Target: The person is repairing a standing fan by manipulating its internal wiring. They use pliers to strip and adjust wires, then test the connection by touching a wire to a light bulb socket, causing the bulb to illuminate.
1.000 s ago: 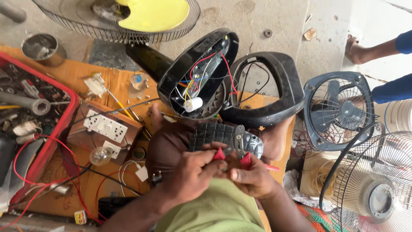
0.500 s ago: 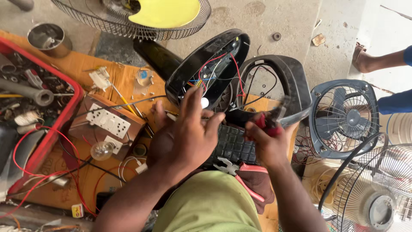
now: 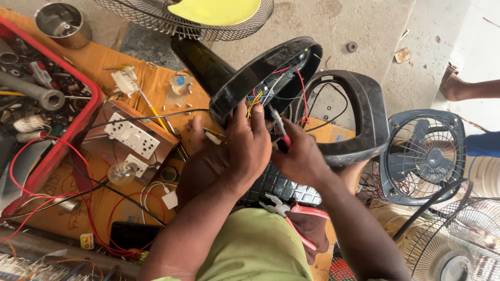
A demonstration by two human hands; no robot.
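Inside the black fan housing (image 3: 265,78), both hands' grips clench: left (image 3: 245,145) wires, right (image 3: 299,156) pliers (image 3: 278,125).

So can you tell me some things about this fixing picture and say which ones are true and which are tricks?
1. The right hand holds a red-handled tool. True.
2. The left hand touches the black fan housing. True.
3. The light bulb lies in the red tray. False: it lies by the white switch board.
4. The pliers are held. False: they lie on the lap.
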